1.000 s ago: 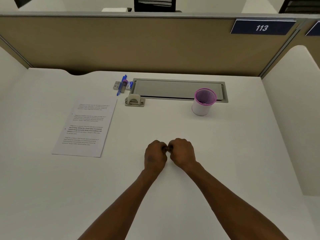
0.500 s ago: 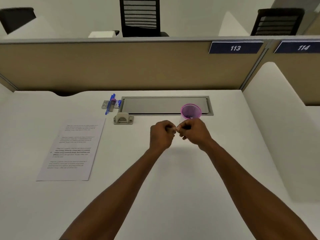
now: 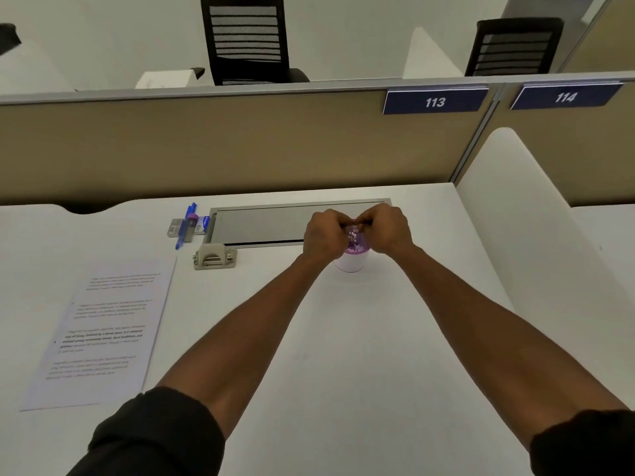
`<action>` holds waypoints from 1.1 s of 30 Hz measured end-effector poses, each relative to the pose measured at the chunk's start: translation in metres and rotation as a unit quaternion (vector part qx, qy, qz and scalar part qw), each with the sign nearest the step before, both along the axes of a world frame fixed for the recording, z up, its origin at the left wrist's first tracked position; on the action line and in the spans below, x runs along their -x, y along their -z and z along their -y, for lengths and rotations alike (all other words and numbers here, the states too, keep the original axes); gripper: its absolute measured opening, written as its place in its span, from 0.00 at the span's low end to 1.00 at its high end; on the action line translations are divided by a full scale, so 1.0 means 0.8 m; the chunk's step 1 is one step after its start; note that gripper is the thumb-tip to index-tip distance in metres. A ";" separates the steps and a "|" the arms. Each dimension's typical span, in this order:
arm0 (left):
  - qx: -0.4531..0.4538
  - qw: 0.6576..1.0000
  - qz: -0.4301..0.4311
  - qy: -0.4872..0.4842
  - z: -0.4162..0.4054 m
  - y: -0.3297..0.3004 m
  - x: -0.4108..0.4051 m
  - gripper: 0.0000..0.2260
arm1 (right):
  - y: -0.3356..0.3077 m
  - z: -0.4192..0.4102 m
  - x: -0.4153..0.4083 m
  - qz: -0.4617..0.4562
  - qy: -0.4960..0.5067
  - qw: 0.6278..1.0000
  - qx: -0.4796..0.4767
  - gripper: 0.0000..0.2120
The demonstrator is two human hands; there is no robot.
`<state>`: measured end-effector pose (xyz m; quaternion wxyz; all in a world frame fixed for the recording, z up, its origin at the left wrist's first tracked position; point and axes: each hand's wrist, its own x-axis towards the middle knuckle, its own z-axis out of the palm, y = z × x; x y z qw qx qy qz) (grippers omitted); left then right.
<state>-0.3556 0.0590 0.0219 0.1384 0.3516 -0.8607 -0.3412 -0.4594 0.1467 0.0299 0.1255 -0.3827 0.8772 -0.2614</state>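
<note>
White cubicle desk (image 3: 343, 338) before a tan partition: a white cylindrical cup with a pink rim (image 3: 352, 263) stands by the grey cable hatch (image 3: 261, 225), with white flecks inside. The left hand (image 3: 324, 235) and right hand (image 3: 388, 228) hover just above its mouth, fingers curled, tips meeting. Whether either grip pinches anything is too small to tell. A printed paper sheet (image 3: 106, 331) lies well to the left.

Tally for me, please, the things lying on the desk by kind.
Printed sheet: 1
Blue pen: 1
Beige punch: 1
Purple-rimmed cup: 1
Small items by the pen: too blurred to count
Total: 4 that can be told apart
</note>
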 end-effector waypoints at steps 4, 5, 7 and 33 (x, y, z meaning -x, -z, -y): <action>0.051 0.998 0.014 0.022 0.002 0.010 -0.001 0.10 | 0.007 0.001 -0.004 -0.067 -0.033 0.997 -0.015 0.09; 0.051 0.999 0.003 0.016 0.002 0.011 -0.001 0.10 | 0.007 0.001 -0.004 -0.073 -0.025 0.997 -0.008 0.08; 0.040 0.999 -0.019 -0.003 0.002 0.011 -0.001 0.08 | 0.009 0.000 -0.004 -0.080 -0.007 0.997 0.004 0.08; 0.055 0.989 -0.066 -0.121 -0.005 0.120 -0.229 0.15 | 0.059 -0.077 -0.156 0.118 -0.073 0.973 0.184 0.02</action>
